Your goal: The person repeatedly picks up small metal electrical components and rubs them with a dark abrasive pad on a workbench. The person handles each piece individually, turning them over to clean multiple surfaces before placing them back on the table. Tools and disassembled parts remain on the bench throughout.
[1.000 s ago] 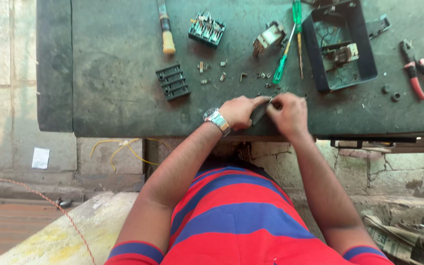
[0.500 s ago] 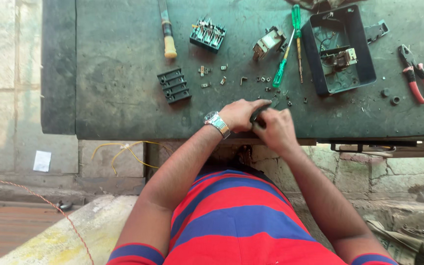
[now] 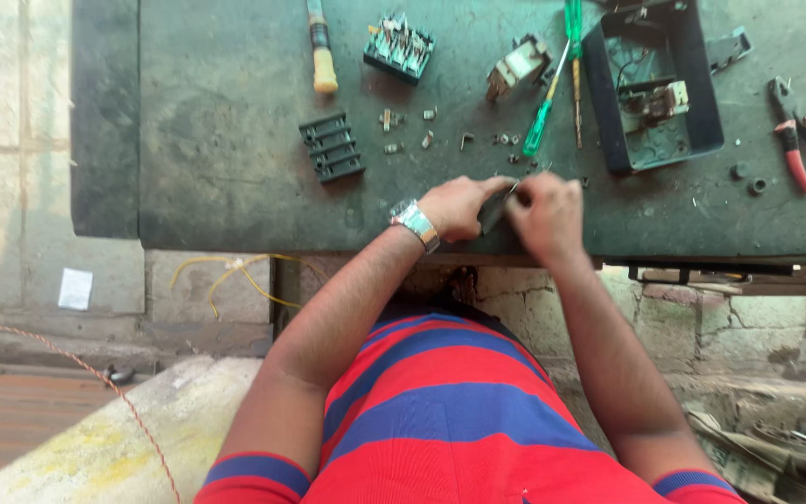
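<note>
Head view: left hand [image 3: 454,205] and right hand [image 3: 545,213] pinch a small dark part [image 3: 494,211] between pressed fingertips at the workbench [image 3: 235,177] near edge, below the green screwdriver [image 3: 545,112]. It looks light, rigid, best gripped by its sides.

A: Packages, signs or screens in view?

B: None.

A: Labels?

B: One candidate only: a small white paper slip [image 3: 75,288], roughly rectangular, on the pale wall at lower left, below the dark surface [image 3: 235,177] edge. Whether it is stuck on or loose cannot be determined; any print is too small to resolve.
</note>
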